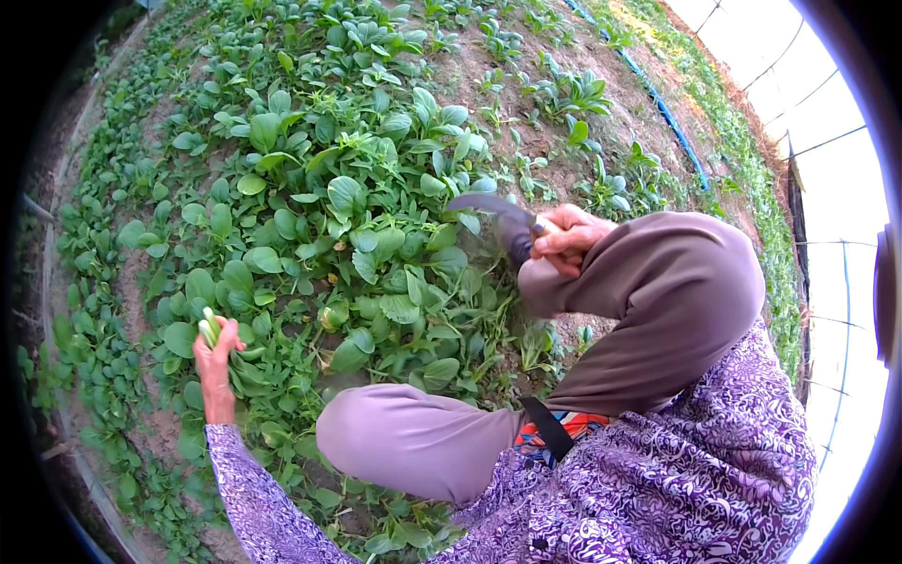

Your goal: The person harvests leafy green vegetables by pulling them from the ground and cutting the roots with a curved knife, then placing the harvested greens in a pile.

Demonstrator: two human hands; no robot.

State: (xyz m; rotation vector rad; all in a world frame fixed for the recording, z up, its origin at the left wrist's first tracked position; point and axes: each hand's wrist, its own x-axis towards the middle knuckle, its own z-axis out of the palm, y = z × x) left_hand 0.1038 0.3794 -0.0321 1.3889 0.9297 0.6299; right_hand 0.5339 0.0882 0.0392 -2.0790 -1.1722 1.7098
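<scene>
My left hand (217, 359) is closed around a small bunch of leafy greens (209, 326), pale cut stem ends up and leaves hanging below the fist. It is over the bed of green plants (268, 261) at the left. In my right hand (574, 238), close to my raised knee, is a curved sickle knife (493, 204). Its light handle sits in my fist, and the dark blade points left over the leaves. A dark shoe (518, 243) shows partly behind the blade and hand.
Broad-leaved greens grow densely before me, with smaller weeds among them. A blue hose (662, 106) runs along bare soil (465, 74) at the upper right. Beyond it stands a wire-framed, bright greenhouse wall (824, 141). A pale border strip (53, 233) edges the bed at left.
</scene>
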